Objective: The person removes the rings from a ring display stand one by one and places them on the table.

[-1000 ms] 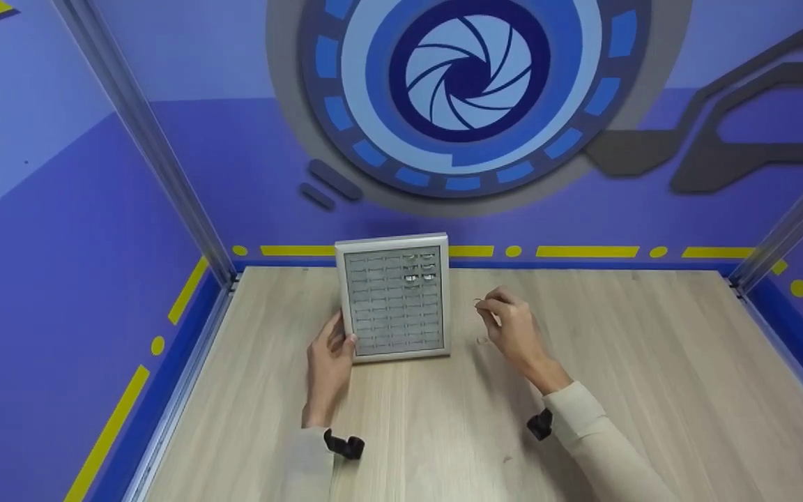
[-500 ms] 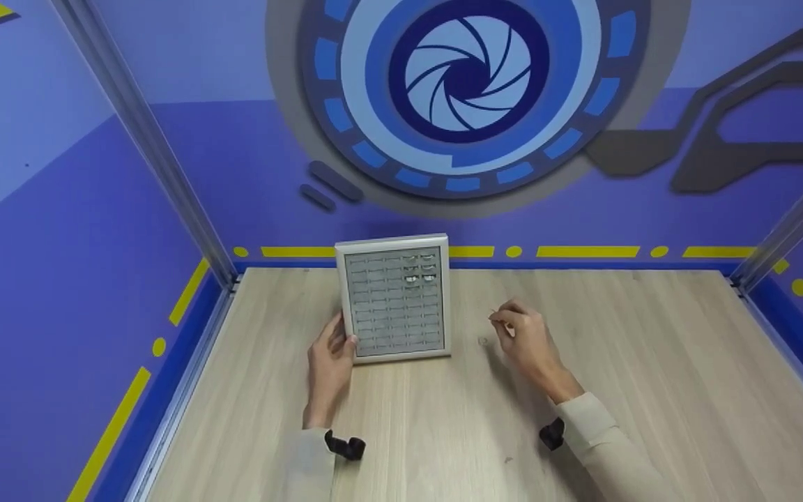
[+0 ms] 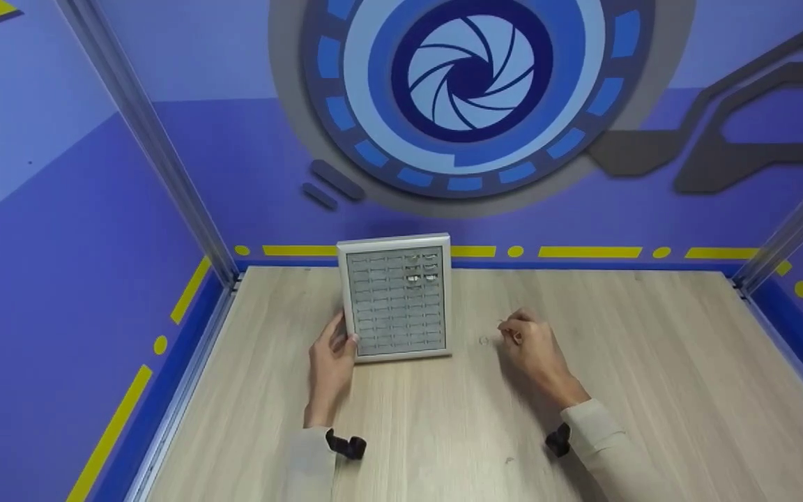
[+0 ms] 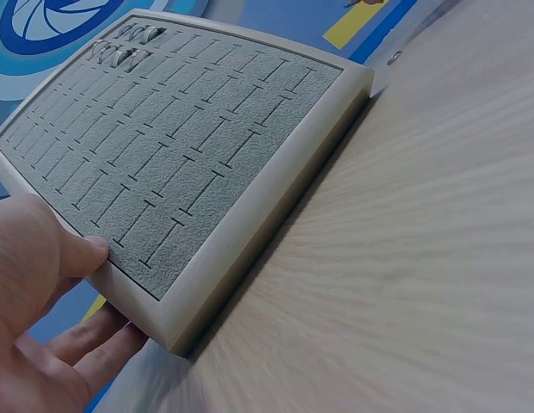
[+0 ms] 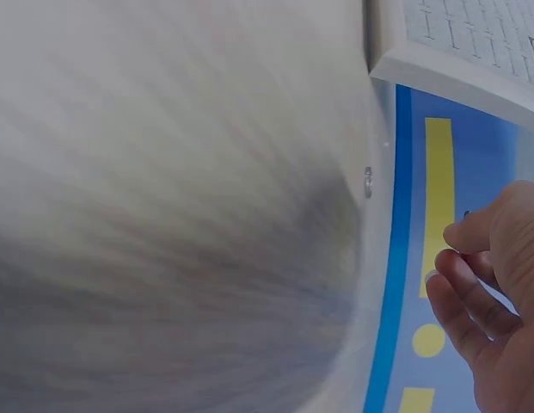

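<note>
A pale-framed ring display tray (image 3: 401,357) stands tilted up on the table, its grey pad lined with rows of slots. Several silver rings (image 3: 413,277) sit in its upper right slots. My left hand (image 3: 330,373) grips the tray's lower left edge, thumb on the front of the frame and fingers behind. To the right of the tray, my right hand (image 3: 532,348) pinches a small ring between thumb and fingertips; only a bit of that ring (image 5: 467,213) shows in the right wrist view. Another ring (image 5: 367,182) lies on the table between tray and right hand.
The wooden table (image 3: 652,362) ends at a blue and purple back wall (image 3: 617,216) with yellow marks. Metal posts (image 3: 157,146) rise at the corners. A tiny mark or scrap (image 3: 509,459) is on the table near the front.
My right hand has drawn away from the tray, to the right and toward the front, still pinching the small ring. The left hand and tray have stayed in place.
</note>
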`<state>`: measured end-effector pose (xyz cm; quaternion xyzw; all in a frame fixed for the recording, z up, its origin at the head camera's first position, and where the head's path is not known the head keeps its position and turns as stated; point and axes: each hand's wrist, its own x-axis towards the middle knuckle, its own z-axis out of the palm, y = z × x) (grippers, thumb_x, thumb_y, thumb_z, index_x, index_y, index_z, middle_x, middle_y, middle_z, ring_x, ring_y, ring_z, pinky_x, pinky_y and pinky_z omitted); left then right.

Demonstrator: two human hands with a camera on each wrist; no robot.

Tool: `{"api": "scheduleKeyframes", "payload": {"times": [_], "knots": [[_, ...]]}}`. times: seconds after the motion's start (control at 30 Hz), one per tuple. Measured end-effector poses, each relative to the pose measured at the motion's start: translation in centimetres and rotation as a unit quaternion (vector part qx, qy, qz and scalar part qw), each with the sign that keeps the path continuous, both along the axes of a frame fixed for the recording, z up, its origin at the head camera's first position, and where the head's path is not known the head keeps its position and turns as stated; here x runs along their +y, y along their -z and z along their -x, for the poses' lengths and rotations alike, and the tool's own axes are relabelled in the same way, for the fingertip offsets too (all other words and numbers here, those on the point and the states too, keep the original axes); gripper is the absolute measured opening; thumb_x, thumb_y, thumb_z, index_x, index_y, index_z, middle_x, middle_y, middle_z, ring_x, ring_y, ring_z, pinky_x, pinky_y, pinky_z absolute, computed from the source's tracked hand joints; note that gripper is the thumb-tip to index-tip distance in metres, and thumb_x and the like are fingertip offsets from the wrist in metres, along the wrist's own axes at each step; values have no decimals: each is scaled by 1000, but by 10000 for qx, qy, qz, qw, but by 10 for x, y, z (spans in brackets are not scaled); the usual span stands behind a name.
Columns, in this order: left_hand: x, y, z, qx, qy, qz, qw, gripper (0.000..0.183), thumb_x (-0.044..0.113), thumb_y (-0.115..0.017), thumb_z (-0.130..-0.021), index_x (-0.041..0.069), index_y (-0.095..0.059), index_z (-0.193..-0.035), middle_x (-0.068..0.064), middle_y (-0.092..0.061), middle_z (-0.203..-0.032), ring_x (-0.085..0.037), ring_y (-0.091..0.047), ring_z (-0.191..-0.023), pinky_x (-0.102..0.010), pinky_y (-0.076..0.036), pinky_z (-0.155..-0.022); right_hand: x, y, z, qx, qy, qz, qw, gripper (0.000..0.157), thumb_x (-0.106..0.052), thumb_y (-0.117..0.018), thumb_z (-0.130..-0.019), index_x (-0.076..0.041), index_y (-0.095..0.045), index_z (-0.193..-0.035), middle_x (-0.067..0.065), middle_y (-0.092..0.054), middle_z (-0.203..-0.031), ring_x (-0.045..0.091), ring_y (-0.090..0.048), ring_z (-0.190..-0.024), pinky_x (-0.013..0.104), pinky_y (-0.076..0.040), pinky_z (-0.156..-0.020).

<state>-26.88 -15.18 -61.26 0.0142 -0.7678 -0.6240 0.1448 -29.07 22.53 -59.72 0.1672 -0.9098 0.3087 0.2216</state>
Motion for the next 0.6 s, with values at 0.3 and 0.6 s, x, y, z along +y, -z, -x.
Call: {"api": "scheduleKeyframes", "payload": {"times": [0.3, 0.6], "knots": [[-1, -1, 0, -78, -41, 42, 10000, 60, -1, -67, -103, 4, -48, -160, -20, -53, -160, -40, -63, -136, -47, -56, -115, 2, 8, -1, -284, 155, -164, 9993, 11, 10, -79, -87, 2, -82, -94, 11, -72, -95, 23, -73, -84, 35, -66, -68], [-1, -1, 0, -29, -28, 75, 10000, 60, 0, -66, -103, 4, -47, -160, -20, -52, -161, -40, -62, -137, -47, -55, -116, 2, 14, 4, -191, -40, -524, 9984, 10, 9, -80, -86, 0, -82, -89, 10, -72, -88, 19, -70, -75, 31, -62, -60]]}}
